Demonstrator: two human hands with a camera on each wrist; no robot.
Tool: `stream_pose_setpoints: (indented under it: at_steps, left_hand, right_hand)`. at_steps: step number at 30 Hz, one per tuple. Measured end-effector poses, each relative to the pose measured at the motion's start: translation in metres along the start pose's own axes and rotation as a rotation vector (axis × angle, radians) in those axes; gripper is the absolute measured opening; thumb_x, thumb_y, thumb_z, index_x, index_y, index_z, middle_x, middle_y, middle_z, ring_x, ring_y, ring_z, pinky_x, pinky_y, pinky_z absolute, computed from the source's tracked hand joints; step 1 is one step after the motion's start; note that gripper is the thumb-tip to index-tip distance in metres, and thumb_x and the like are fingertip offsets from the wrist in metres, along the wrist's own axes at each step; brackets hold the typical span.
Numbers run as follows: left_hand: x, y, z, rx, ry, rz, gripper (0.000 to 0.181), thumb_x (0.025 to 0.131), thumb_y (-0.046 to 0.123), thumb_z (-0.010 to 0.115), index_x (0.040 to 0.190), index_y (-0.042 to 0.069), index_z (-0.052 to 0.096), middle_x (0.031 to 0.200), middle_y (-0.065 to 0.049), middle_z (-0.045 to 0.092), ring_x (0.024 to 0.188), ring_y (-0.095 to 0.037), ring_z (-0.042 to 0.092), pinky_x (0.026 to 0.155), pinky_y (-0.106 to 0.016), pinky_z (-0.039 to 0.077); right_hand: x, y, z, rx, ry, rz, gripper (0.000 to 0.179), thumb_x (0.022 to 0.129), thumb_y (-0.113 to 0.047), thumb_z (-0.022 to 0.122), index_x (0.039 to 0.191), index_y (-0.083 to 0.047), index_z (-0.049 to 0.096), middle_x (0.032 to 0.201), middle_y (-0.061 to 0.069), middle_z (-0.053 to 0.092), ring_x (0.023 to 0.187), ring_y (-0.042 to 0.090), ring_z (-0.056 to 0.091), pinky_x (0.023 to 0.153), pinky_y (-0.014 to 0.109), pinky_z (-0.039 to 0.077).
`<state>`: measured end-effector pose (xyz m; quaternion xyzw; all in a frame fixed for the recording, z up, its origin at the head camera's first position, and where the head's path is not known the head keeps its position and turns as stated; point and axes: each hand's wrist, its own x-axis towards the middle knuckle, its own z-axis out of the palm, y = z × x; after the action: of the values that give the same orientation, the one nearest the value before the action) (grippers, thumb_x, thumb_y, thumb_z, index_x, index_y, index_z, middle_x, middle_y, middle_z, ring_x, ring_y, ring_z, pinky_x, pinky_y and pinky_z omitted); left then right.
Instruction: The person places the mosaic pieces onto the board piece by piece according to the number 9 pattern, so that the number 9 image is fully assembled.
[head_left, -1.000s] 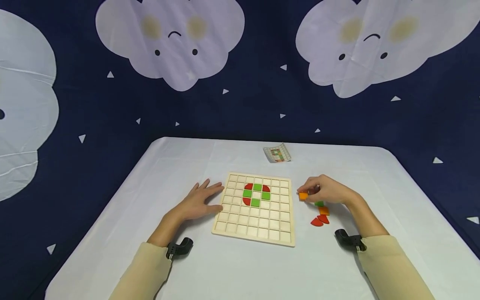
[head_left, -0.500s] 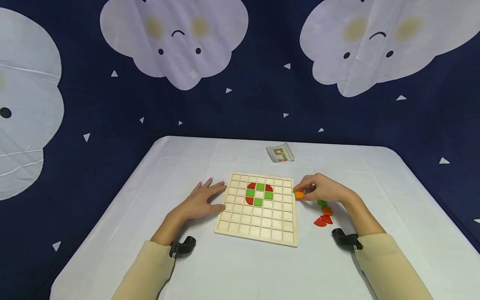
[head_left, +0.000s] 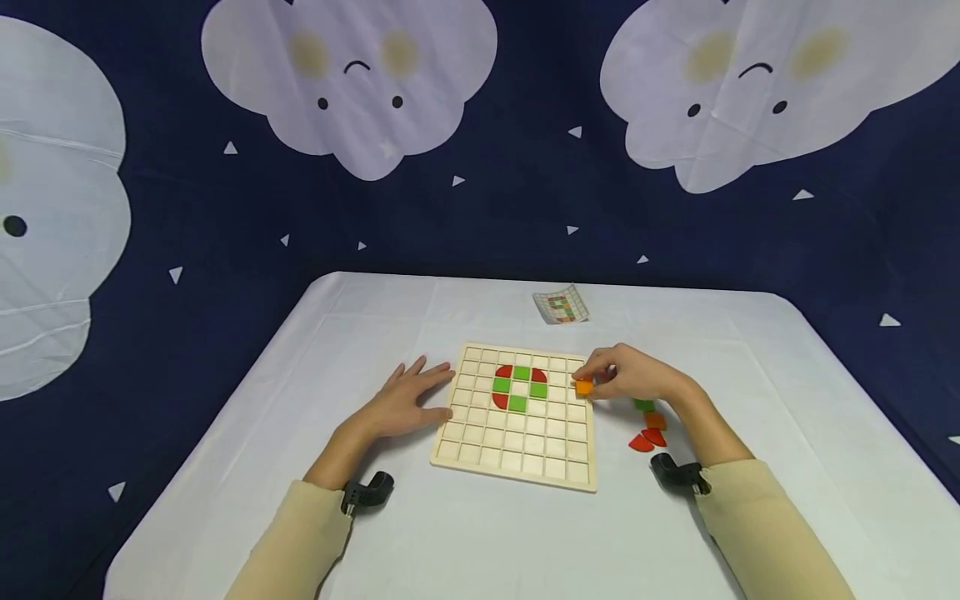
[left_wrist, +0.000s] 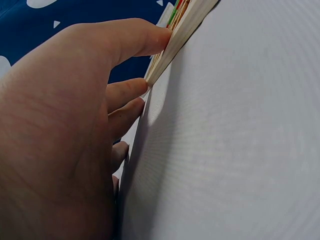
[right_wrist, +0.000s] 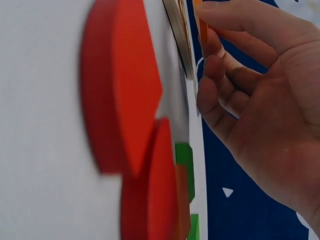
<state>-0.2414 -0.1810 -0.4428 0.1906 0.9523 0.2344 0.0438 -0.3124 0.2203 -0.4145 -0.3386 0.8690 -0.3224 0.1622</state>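
Note:
A square wooden grid board (head_left: 487,446) lies on the table, with red quarter-round and green square tiles set in several of its upper cells. My right hand (head_left: 633,372) pinches an orange square tile (head_left: 583,387) over the board's right edge. In the right wrist view the orange tile (right_wrist: 201,30) shows edge-on between thumb and fingers. My left hand (head_left: 405,404) lies with spread fingers at the board's left edge. Thumb and index fingertip touch the wooden rim in the left wrist view, where the hand (left_wrist: 65,110) fills the left side.
To the right of the board lie two red quarter-round tiles (head_left: 642,443), an orange tile (head_left: 655,421) and a green tile (head_left: 643,405). A patterned card (head_left: 561,306) with a printed grid sits at the back of the white table (head_left: 480,542). A dark cloud-print cloth hangs behind.
My right hand has carried the orange tile leftward from beside the board to over its right edge. The left hand keeps its place at the board. The head view has shifted slightly.

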Motion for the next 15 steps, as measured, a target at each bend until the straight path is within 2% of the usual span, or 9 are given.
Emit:
stream_pose_setpoints:
  at_steps: [4, 9, 15]
  left_hand:
    - [0.002, 0.000, 0.000, 0.006, -0.002, 0.012, 0.071, 0.085, 0.051, 0.064, 0.146, 0.023, 0.043, 0.153, 0.006, 0.031, 0.145, -0.026, 0.007, 0.115, -0.048, -0.001]
    - [0.004, 0.000, -0.001, 0.012, 0.008, 0.030, 0.070, 0.085, 0.051, 0.064, 0.146, 0.022, 0.044, 0.152, 0.005, 0.033, 0.145, -0.028, 0.010, 0.115, -0.049, 0.000]
    - [0.002, -0.002, 0.000, 0.020, -0.001, 0.016, 0.070, 0.085, 0.051, 0.063, 0.146, 0.022, 0.044, 0.153, 0.005, 0.032, 0.145, -0.027, 0.009, 0.115, -0.048, 0.000]
  right_hand:
    - [0.001, -0.002, 0.001, 0.011, -0.006, -0.004, 0.035, 0.080, -0.015, 0.077, 0.114, -0.011, 0.072, 0.101, 0.002, 0.065, 0.080, 0.021, 0.052, 0.068, 0.031, 0.045]
    - [0.005, -0.008, 0.002, 0.004, -0.013, -0.012, 0.034, 0.080, -0.017, 0.078, 0.113, -0.014, 0.073, 0.098, -0.002, 0.065, 0.078, 0.020, 0.053, 0.066, 0.030, 0.046]
    - [0.012, -0.014, 0.006, 0.001, -0.042, -0.025, 0.032, 0.080, -0.017, 0.078, 0.112, -0.015, 0.074, 0.097, -0.003, 0.065, 0.078, 0.020, 0.056, 0.066, 0.031, 0.047]
